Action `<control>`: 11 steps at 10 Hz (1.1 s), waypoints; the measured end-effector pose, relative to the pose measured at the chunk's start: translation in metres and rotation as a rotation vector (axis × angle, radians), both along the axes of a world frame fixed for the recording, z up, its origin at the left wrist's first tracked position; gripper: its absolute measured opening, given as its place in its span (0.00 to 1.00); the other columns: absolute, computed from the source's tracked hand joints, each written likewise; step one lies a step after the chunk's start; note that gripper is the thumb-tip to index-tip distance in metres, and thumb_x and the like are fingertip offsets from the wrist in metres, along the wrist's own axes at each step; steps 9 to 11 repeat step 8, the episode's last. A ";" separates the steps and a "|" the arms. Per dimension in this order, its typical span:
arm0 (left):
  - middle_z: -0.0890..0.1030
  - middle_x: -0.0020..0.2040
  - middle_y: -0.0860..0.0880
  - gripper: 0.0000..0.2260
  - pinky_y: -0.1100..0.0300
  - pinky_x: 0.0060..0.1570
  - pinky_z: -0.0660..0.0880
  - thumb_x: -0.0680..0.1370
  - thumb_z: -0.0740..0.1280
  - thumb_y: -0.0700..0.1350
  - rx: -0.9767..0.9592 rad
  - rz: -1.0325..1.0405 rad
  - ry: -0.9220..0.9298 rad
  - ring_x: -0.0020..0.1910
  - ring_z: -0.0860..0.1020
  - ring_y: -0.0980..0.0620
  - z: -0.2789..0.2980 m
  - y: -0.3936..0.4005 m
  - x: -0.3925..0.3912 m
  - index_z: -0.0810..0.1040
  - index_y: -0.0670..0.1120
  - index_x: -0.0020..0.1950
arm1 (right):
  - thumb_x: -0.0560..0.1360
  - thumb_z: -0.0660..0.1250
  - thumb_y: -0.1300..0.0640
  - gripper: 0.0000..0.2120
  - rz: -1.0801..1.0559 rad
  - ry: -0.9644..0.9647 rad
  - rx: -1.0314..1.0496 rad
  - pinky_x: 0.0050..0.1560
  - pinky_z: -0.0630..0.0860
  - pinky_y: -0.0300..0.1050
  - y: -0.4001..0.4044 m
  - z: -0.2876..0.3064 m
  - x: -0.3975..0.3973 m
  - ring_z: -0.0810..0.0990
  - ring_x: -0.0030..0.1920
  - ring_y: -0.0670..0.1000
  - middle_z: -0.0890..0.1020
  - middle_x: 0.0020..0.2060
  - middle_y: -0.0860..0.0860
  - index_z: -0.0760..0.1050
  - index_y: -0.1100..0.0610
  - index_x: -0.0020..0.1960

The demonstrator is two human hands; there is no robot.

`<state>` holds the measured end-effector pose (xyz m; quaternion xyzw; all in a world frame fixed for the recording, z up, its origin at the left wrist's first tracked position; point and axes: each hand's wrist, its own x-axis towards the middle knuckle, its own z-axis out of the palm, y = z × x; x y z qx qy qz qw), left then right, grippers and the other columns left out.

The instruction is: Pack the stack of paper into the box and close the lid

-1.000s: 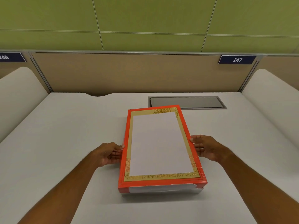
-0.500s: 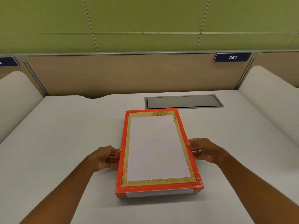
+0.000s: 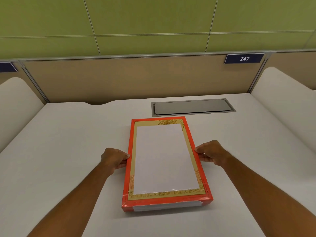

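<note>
A flat red box (image 3: 166,201) with a gold border lies lengthwise on the white desk (image 3: 68,151) in front of me. A white sheet of paper (image 3: 162,159) lies flat on its top, inside the gold border. A white strip shows on the box's near end wall. My left hand (image 3: 114,159) presses its fingertips against the box's left long side. On the opposite long side my right hand (image 3: 211,154) holds the edge with thumb and fingers. I cannot tell whether the top surface is a lid or an open tray.
A grey metal cable hatch (image 3: 193,107) is set into the desk just behind the box. A tan partition (image 3: 128,79) with a "247" tag (image 3: 244,58) closes the back. White rounded dividers stand at the left (image 3: 15,100) and right (image 3: 282,93).
The box has turned slightly so that it lies straighter in front of me, and both hands stayed on its long sides. My view has tilted a little.
</note>
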<state>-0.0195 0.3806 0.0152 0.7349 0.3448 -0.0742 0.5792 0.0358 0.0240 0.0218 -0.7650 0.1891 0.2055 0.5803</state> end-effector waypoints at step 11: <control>0.84 0.54 0.42 0.15 0.50 0.55 0.79 0.73 0.74 0.49 0.467 -0.089 -0.119 0.51 0.83 0.43 0.012 -0.024 -0.008 0.81 0.41 0.54 | 0.74 0.72 0.49 0.18 -0.020 -0.272 -0.433 0.60 0.79 0.57 0.022 0.008 -0.017 0.83 0.53 0.60 0.84 0.54 0.58 0.81 0.64 0.54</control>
